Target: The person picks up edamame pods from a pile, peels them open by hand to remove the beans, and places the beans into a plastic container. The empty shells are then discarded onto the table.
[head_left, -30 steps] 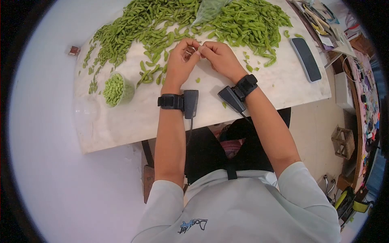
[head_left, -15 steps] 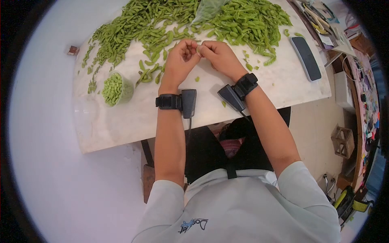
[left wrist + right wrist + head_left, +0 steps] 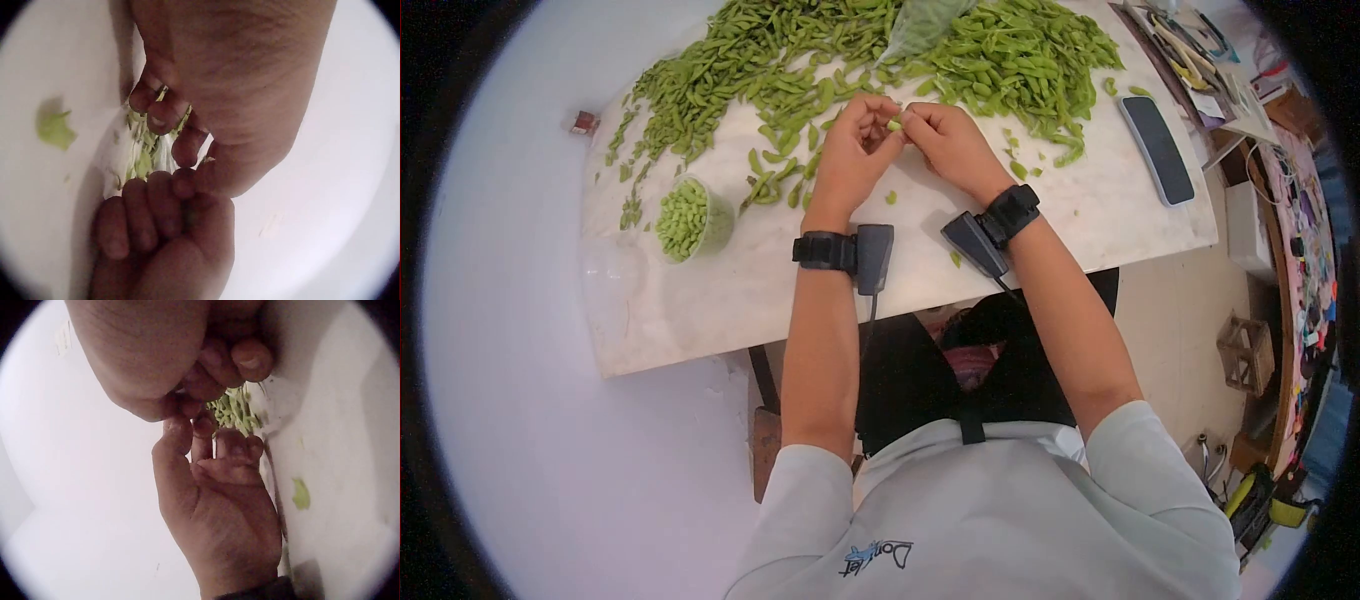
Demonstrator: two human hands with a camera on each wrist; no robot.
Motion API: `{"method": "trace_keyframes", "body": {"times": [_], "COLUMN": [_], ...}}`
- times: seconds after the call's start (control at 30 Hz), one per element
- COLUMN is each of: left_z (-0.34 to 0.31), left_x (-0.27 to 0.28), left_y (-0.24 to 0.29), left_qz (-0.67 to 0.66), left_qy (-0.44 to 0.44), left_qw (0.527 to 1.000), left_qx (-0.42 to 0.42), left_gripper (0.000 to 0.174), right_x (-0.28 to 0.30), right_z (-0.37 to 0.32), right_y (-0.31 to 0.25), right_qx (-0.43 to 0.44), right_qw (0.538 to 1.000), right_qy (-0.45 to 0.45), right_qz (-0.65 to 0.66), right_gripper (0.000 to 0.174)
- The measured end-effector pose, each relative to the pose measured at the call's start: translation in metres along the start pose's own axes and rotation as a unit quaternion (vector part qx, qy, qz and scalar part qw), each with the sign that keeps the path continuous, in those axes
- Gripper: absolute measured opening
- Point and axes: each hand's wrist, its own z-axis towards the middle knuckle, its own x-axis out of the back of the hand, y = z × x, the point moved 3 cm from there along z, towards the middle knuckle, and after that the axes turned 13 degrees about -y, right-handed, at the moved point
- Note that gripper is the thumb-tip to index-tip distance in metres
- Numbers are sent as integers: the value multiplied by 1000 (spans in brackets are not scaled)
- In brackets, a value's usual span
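My left hand (image 3: 850, 160) and right hand (image 3: 955, 150) meet fingertip to fingertip over the table, in front of the heaps. Between them a small piece of green edamame pod (image 3: 894, 126) shows, pinched by thumb and finger of both hands. The right hand's other fingers (image 3: 140, 215) curl in toward its palm; those of the left hand (image 3: 228, 506) are loosely bent. In both wrist views the pod is mostly hidden by fingers. Beyond the hands lie a darker heap of edamame pods (image 3: 750, 70) and a brighter green heap of pods (image 3: 1020, 65).
A clear plastic cup (image 3: 721, 222) of shelled beans (image 3: 680, 218) stands left on the pale table (image 3: 700, 320). A plastic bag (image 3: 920, 28) lies between the heaps. At right is a phone (image 3: 1157, 150). Scraps of pod (image 3: 56, 130) are scattered near the hands.
The green pod piece now shows between the fingertips, where fingers covered it earlier. Both hands have stayed together in nearly the same place, with small shifts of the fingers.
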Motion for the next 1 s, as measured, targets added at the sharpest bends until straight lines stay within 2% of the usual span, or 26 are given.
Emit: {"method": "trace_keyframes", "body": {"times": [0.1, 0.2, 0.23, 0.33, 0.53, 0.63, 0.83, 0.93, 1.0], "left_z": [-1, -3, -2, -1, -5, -2, -1, -1, -3], "left_x": [2, 3, 2, 6, 6, 5, 6, 8, 10], "left_y": [5, 10, 5, 0, 9, -3, -8, -8, -1], "left_qz": [83, 116, 91, 72, 165, 65, -34, 0, -15], "left_qy": [19, 30, 50, 42, 61, 32, 11, 46, 103], "left_qw": [996, 993, 995, 996, 984, 997, 999, 999, 994], "left_qx": [7, 14, -14, -6, -31, -2, 14, 19, 14], "left_gripper": [22, 17, 18, 20, 20, 20, 17, 20, 18], "right_x": [0, 2, 3, 2, 2, 4, 4, 3, 2], "right_z": [0, 2, 3, 0, 2, 2, 0, 0, -2], "right_y": [1, 7, 6, 4, 8, 9, 6, 5, 3], "right_qx": [36, -8, 8, -17, 22, 15, 19, 20, 13], "right_qw": [998, 997, 998, 992, 995, 992, 994, 995, 995], "right_qy": [29, 32, 33, 13, 22, 11, -1, 2, 16], "right_qz": [32, 66, 55, 121, 99, 127, 104, 102, 96], "right_gripper": [33, 32, 29, 28, 31, 28, 26, 25, 25]}}
